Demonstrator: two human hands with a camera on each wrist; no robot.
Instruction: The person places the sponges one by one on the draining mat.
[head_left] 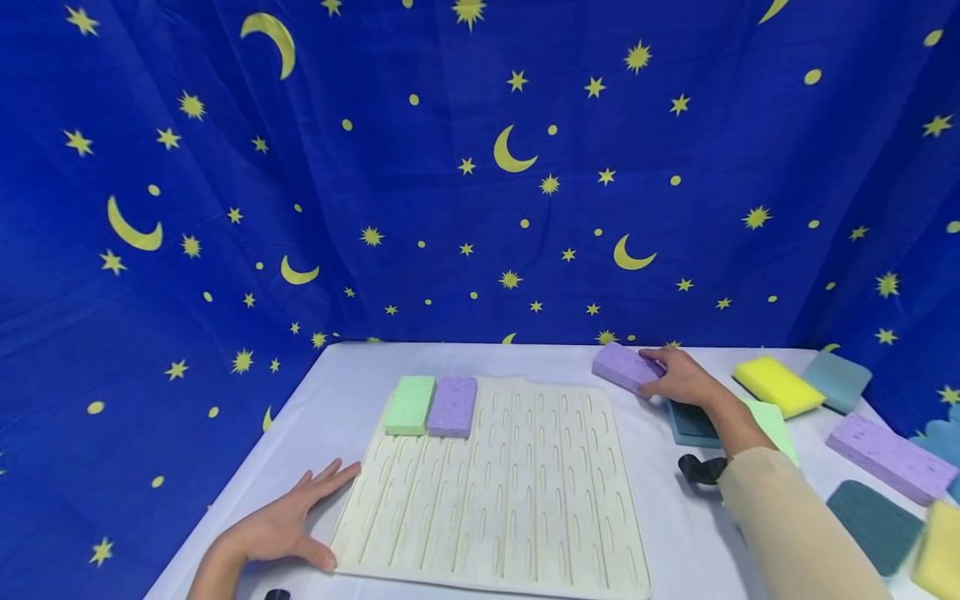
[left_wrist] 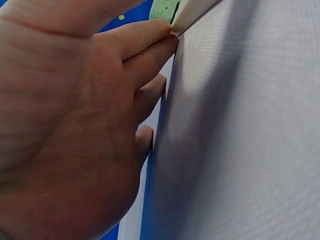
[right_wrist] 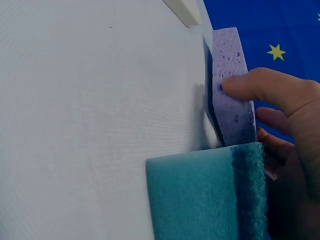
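From the head view, the right hand [head_left: 678,379] is out past the far right corner of the cream ridged mat [head_left: 502,483], fingers curled over a purple sponge [head_left: 624,367] lying on the white table [head_left: 352,375] just off that corner. The left hand [head_left: 288,521] lies flat, fingers spread, at the mat's near left corner, holding nothing. On the mat's far left sit a green sponge [head_left: 410,404] and a second purple sponge [head_left: 453,406], side by side and touching.

Left wrist view: straight fingers [left_wrist: 150,42] touch the mat's edge [left_wrist: 192,12].

Right wrist view: the thumb [right_wrist: 260,87] presses the purple sponge [right_wrist: 231,85], with a teal sponge [right_wrist: 200,195] just beside it.
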